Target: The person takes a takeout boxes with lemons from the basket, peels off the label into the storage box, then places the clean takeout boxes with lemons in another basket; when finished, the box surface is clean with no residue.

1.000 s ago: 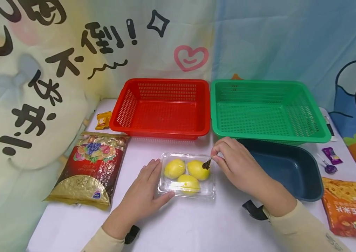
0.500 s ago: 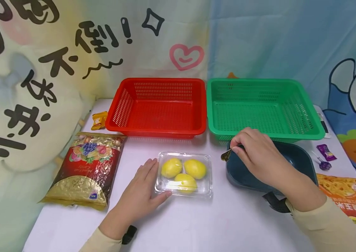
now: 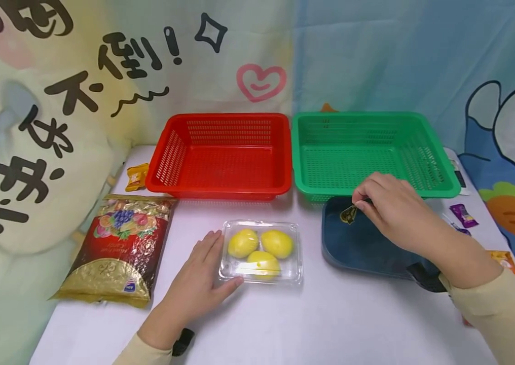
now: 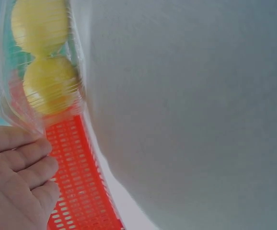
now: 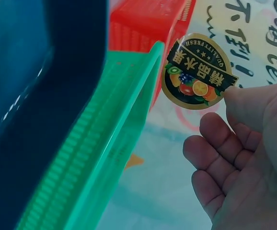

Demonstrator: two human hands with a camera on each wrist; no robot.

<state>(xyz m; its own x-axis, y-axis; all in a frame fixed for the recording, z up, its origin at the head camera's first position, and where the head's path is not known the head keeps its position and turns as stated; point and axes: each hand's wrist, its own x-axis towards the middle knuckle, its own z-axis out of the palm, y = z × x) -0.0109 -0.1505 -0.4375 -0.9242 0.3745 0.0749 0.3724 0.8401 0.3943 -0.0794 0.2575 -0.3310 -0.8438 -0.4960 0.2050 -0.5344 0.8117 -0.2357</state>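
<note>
Between thumb and forefinger, my right hand (image 3: 396, 215) pinches a round black-and-gold fruit sticker (image 5: 198, 72) by its edge. It hangs over the left part of a dark blue basin (image 3: 358, 248), seen as a small dark label (image 3: 348, 215) in the head view. My left hand (image 3: 198, 276) rests with straight fingers against the left side of a clear plastic box (image 3: 296, 253). Several yellow lemons (image 3: 277, 243) lie inside the box, which is closed. In the left wrist view, the left fingers (image 4: 28, 167) touch the box's edge.
A red basket (image 3: 218, 192) and a green basket (image 3: 305, 152) stand side by side at the back. To the left lie a candy bag (image 3: 122, 248) and a small orange packet (image 3: 137, 177). Purple candy (image 3: 464, 215) and an orange snack bag (image 3: 505, 261) sit at the right.
My right hand has carried the sticker rightward from above the lemon box to over the blue basin. The left hand has stayed at the box. The head view has shifted slightly.
</note>
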